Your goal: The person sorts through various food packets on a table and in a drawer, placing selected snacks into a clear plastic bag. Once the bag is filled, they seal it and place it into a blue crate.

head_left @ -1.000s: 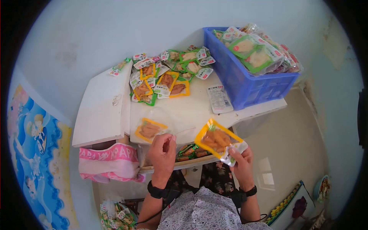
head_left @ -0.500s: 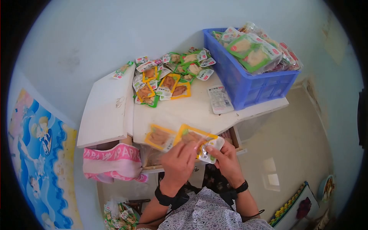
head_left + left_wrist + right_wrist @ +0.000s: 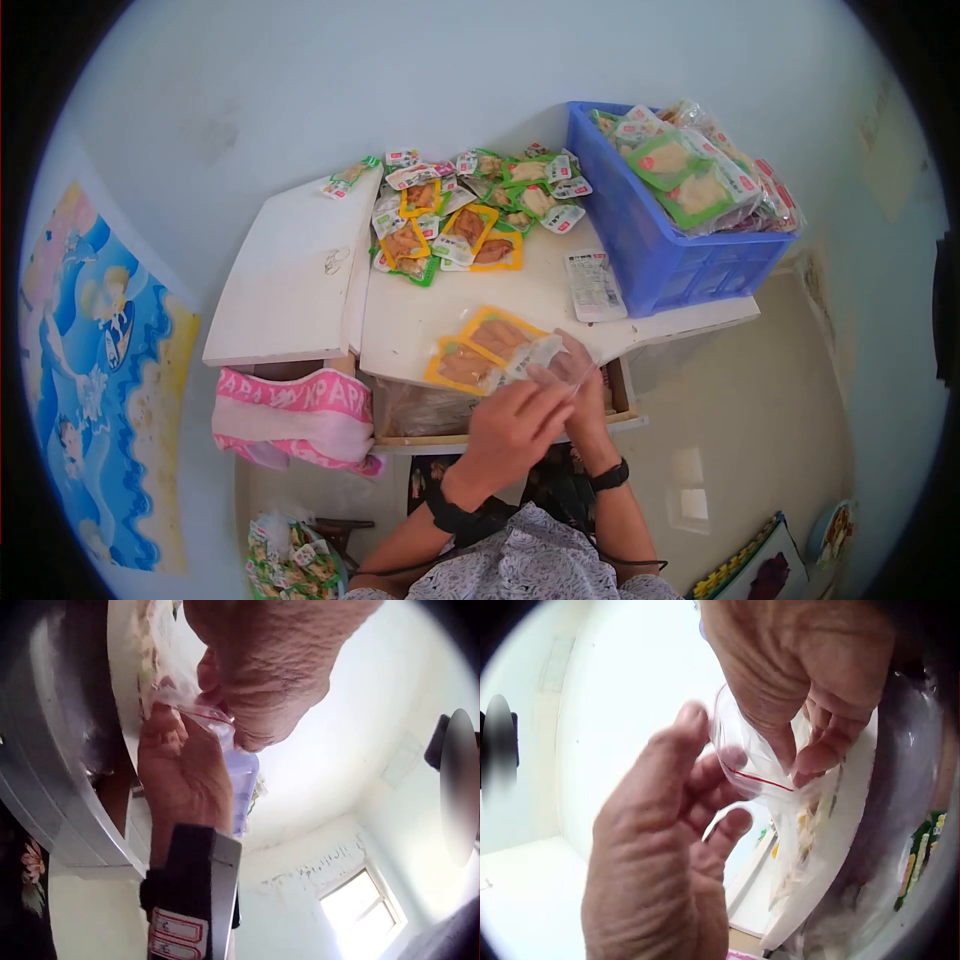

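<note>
A clear zip bag (image 3: 761, 761) with a red seal line hangs between my hands, over the front edge of the table. Inside or beneath its film lie two yellow-edged snack packets (image 3: 498, 336), side by side, with brownish pieces showing through. My right hand (image 3: 810, 675) pinches the bag near its mouth between thumb and finger. From the other side, the curled fingers of my left hand (image 3: 515, 430) hold the bag's rim; one fingertip shows through the plastic in the right wrist view. The left hand partly hides the right hand (image 3: 590, 415) in the head view.
Loose snack packets (image 3: 468, 222) lie heaped at the back of the white table (image 3: 530, 290). A blue crate (image 3: 690, 265) full of packets stands at the right, beside a pale packet (image 3: 594, 286). Below the tabletop, a drawer (image 3: 420, 437) is open, with a pink towel (image 3: 290, 420) at its left.
The second yellow-edged packet has gone from my right hand to lie beside the first at the bag. Both hands have come together at the bag's mouth.
</note>
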Demonstrator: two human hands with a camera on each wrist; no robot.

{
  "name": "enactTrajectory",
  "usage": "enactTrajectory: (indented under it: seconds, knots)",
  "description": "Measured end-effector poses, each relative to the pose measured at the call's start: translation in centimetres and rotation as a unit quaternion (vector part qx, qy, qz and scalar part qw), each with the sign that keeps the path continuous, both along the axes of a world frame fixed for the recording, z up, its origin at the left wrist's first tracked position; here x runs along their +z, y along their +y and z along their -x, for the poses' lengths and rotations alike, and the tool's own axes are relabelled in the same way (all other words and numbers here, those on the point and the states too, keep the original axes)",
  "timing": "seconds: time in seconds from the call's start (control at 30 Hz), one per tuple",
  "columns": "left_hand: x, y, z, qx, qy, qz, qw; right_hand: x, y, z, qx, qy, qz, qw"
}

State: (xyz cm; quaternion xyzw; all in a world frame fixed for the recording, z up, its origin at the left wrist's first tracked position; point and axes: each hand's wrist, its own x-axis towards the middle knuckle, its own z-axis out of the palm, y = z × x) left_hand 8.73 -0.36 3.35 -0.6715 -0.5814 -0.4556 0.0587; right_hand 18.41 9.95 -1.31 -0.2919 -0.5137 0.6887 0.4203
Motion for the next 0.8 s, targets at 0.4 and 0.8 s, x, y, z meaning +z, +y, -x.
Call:
enactTrajectory:
  seconds: [0.4,0.8]
  knots:
    - [-2.9,-0.6,9.6,0.146,-0.136,0.155,0.968,-0.4,1.0,1.0,-0.134,-0.192,-0.258,0.937]
    - [-3.6,0.3,12.5,0.039,-0.136,0.128,0.982,-0.7,2.2,5.0,-0.146,-0.181,-0.253,0.939]
